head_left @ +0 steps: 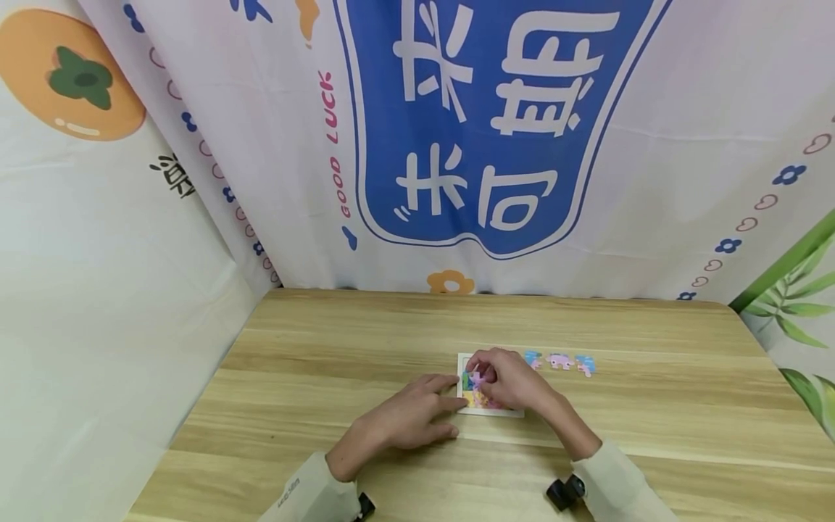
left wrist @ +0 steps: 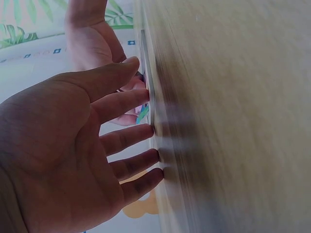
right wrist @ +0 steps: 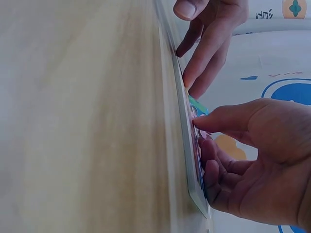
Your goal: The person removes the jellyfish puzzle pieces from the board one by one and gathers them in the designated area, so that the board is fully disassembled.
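Note:
A small jigsaw puzzle in a white-framed tray [head_left: 492,413] lies on the table, partly hidden by the hands. My right hand [head_left: 512,380] is over the tray, its thumb and fingers pinching a colourful puzzle piece [right wrist: 198,107], which stands tilted up from the tray. Yellow and pink picture parts show below that hand. My left hand [head_left: 420,412] rests at the tray's left edge with its fingers spread; in the left wrist view, fingertips [left wrist: 149,130] touch the edge and the tabletop.
Three loose pieces lie in a row right of the tray: a blue-and-pink piece [head_left: 533,359], a pink piece [head_left: 559,361] and another blue-and-pink piece [head_left: 585,365]. The wooden table [head_left: 652,406] meets a printed cloth [head_left: 293,181] at its back edge.

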### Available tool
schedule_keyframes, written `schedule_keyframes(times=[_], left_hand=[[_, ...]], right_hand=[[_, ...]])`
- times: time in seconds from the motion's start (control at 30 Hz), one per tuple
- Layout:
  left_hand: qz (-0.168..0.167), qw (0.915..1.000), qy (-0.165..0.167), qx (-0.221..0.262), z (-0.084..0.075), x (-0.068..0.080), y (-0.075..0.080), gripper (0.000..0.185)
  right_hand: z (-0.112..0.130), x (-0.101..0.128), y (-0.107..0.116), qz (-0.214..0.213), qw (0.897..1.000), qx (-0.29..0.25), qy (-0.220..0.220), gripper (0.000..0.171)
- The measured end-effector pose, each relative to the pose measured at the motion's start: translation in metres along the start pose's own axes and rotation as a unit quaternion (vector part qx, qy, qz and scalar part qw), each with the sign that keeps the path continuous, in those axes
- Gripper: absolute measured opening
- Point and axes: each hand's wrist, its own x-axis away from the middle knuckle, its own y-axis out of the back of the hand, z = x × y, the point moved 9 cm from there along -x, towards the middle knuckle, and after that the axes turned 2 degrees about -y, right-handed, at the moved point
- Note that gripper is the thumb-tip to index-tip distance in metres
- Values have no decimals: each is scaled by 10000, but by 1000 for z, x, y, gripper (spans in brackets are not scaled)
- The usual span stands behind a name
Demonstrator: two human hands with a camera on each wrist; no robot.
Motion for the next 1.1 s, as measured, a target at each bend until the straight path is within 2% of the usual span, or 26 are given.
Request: schedule_keyframes(times=[0.27,0.53,0.7,1.1], left_hand=[[-8,10000,-10,5,0,0,0,50],[-17,10000,-14,-16,0,0,2,50],[-12,10000,3,22,1,1,1,51],[12,10000,29,63,-1,1,1,50]], right_hand=[[0,2,1,-221,9996,-95,115,15],[-7,0,0,-368,9986,-348,-139,18],[-5,1,2,-402,9981,-464,-111,17],[-11,13,19,-417,9980,-372,-297,16]])
